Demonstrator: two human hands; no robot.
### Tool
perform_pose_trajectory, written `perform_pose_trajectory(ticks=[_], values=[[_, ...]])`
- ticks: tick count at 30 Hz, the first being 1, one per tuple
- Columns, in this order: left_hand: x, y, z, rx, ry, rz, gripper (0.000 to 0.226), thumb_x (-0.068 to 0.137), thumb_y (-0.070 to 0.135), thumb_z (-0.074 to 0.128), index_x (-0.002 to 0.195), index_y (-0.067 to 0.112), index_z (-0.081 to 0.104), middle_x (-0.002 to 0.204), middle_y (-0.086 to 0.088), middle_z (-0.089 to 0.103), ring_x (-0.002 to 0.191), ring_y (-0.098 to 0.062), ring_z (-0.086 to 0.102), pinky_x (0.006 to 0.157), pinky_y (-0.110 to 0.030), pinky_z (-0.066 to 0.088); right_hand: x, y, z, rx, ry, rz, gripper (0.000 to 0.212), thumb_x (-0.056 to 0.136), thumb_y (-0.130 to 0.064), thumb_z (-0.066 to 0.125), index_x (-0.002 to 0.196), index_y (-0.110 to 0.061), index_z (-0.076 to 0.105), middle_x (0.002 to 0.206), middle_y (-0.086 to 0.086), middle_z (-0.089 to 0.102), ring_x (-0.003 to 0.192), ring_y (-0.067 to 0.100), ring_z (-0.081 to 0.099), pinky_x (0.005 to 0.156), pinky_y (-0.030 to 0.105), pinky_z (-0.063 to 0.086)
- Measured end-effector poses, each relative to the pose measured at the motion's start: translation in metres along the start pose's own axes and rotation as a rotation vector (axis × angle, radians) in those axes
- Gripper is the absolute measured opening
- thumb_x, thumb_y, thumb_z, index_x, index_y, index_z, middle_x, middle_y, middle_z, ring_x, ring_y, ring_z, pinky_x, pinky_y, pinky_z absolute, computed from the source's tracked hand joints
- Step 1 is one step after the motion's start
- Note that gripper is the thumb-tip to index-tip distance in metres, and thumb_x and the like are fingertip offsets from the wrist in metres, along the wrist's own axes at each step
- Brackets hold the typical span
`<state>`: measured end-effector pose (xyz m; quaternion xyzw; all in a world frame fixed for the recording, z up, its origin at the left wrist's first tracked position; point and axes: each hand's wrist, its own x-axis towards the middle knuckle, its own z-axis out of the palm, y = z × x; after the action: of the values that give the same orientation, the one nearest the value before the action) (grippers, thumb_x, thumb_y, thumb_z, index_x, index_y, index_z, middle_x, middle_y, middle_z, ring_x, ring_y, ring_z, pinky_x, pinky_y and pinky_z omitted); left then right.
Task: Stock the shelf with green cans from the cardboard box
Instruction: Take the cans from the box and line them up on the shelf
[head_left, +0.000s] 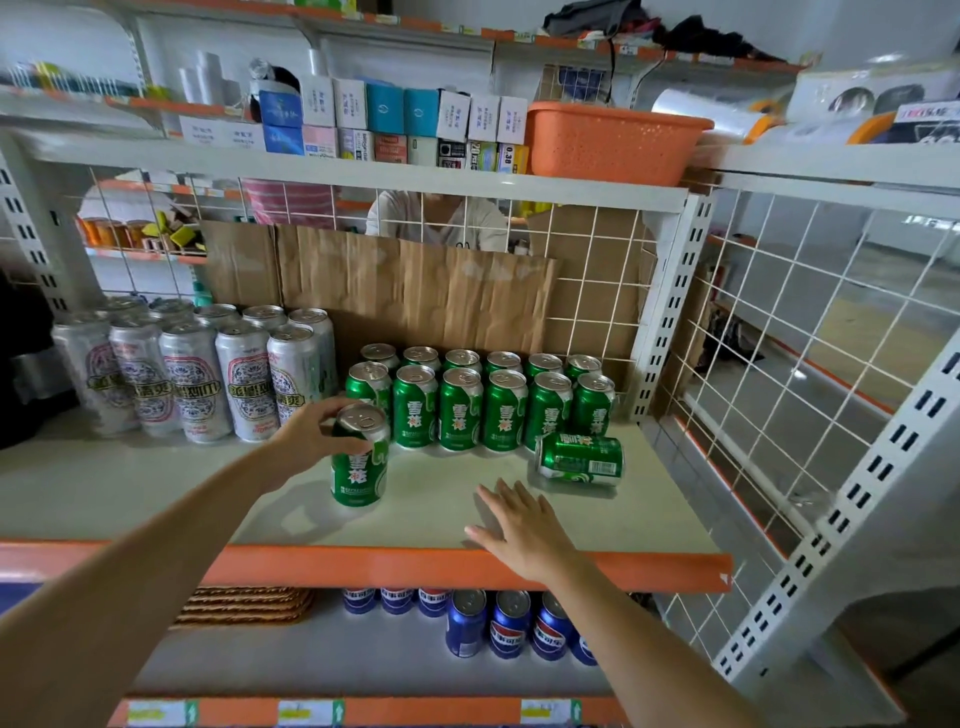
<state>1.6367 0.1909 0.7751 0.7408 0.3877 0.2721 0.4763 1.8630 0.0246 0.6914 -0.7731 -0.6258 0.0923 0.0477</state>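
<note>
Your left hand (317, 434) curls around the top of an upright green can (359, 457) at centre frame, standing on the shelf (597, 525) in front of two rows of green cans (480, 400). Your right hand (519, 525) lies flat, fingers spread, lower right of centre. Just beyond it, one fallen can (579, 460) lies on its side.

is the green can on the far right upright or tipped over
Tipped over. The loose green can lies on its side on the shelf, barcode facing up.
</note>
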Motion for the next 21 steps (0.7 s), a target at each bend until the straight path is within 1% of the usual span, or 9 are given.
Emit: perform_pose_trajectory(ticks=[5, 10, 11, 13, 15, 16, 18, 19, 21], values=[[0.002, -0.011, -0.001, -0.012, 0.036, -0.011, 0.053, 0.074, -0.005, 0.071, 0.122, 0.008, 0.054, 0.096, 0.001, 0.062, 0.094, -0.018, 0.056, 0.070, -0.018, 0.042, 0.001, 0.001, 0.002, -0.022, 0.006, -0.006, 0.113, 0.054, -0.079, -0.015, 0.150, -0.027, 0.015, 0.159, 0.004, 0.009, 0.146, 0.025, 0.007, 0.118, 0.047, 0.009], [0.003, -0.021, -0.002, -0.014, 0.035, -0.031, 0.058, 0.075, -0.001, 0.072, 0.126, 0.014, 0.049, 0.102, -0.001, 0.060, 0.112, -0.029, 0.054, 0.086, -0.031, 0.043, 0.001, 0.000, 0.001, -0.019, -0.012, 0.005, 0.111, 0.054, -0.076, -0.013, 0.150, -0.028, 0.016, 0.159, 0.003, 0.007, 0.146, 0.025, 0.005, 0.118, 0.047, 0.008], [0.003, -0.020, -0.003, 0.032, 0.019, -0.016, 0.063, 0.074, 0.005, 0.074, 0.130, 0.016, 0.047, 0.107, -0.003, 0.058, 0.113, -0.029, 0.053, 0.088, -0.033, 0.043, 0.001, 0.000, 0.002, -0.019, -0.015, 0.008, 0.108, 0.057, -0.078, -0.010, 0.150, -0.028, 0.015, 0.159, 0.003, 0.006, 0.146, 0.024, 0.005, 0.118, 0.046, 0.007], [0.003, -0.016, -0.005, 0.251, 0.035, 0.086, 0.073, 0.070, 0.021, 0.077, 0.135, 0.016, 0.043, 0.121, -0.008, 0.052, 0.112, -0.024, 0.051, 0.091, -0.033, 0.042, 0.001, 0.000, 0.002, -0.015, -0.020, 0.010, 0.098, 0.067, -0.078, 0.000, 0.150, -0.027, 0.015, 0.159, 0.003, 0.005, 0.146, 0.024, 0.004, 0.118, 0.046, 0.006], [0.004, -0.007, -0.008, 0.521, 0.092, 0.232, 0.073, 0.071, 0.028, 0.078, 0.135, 0.015, 0.044, 0.130, -0.008, 0.044, 0.111, -0.018, 0.045, 0.092, -0.031, 0.039, 0.001, 0.000, 0.002, -0.006, -0.030, 0.013, 0.101, 0.064, -0.079, -0.002, 0.150, -0.028, 0.015, 0.159, 0.002, 0.005, 0.146, 0.023, 0.004, 0.118, 0.045, 0.006], [0.004, -0.001, -0.009, 0.595, 0.094, 0.283, 0.071, 0.072, 0.030, 0.078, 0.134, 0.016, 0.045, 0.130, -0.006, 0.043, 0.112, -0.019, 0.044, 0.095, -0.032, 0.039, 0.001, 0.001, 0.002, -0.011, -0.030, 0.015, 0.100, 0.066, -0.079, -0.003, 0.150, -0.028, 0.015, 0.159, 0.002, 0.005, 0.146, 0.023, 0.004, 0.118, 0.045, 0.006], [0.007, 0.003, -0.013, 0.692, 0.030, 0.306, 0.068, 0.072, 0.034, 0.077, 0.132, 0.018, 0.049, 0.127, -0.004, 0.044, 0.115, -0.020, 0.043, 0.097, -0.035, 0.040, 0.002, 0.002, 0.003, -0.035, -0.016, 0.005, 0.078, 0.086, -0.071, 0.013, 0.150, -0.027, 0.016, 0.159, 0.003, 0.006, 0.146, 0.024, 0.005, 0.118, 0.046, 0.007], [0.010, 0.003, -0.015, 0.736, -0.013, 0.291, 0.068, 0.071, 0.035, 0.078, 0.131, 0.019, 0.049, 0.125, -0.004, 0.045, 0.114, -0.020, 0.044, 0.095, -0.034, 0.041, 0.002, 0.002, 0.004, -0.039, -0.012, 0.000, 0.068, 0.093, -0.063, 0.021, 0.150, -0.026, 0.016, 0.159, 0.003, 0.006, 0.146, 0.024, 0.005, 0.118, 0.046, 0.007], [0.014, 0.002, -0.016, 0.798, -0.085, 0.252, 0.071, 0.070, 0.036, 0.079, 0.132, 0.020, 0.047, 0.122, -0.003, 0.046, 0.107, -0.016, 0.044, 0.087, -0.028, 0.040, 0.002, 0.004, 0.004, -0.043, -0.019, 0.000, 0.066, 0.094, -0.061, 0.024, 0.150, -0.026, 0.016, 0.159, 0.004, 0.005, 0.146, 0.024, 0.004, 0.118, 0.046, 0.007]])
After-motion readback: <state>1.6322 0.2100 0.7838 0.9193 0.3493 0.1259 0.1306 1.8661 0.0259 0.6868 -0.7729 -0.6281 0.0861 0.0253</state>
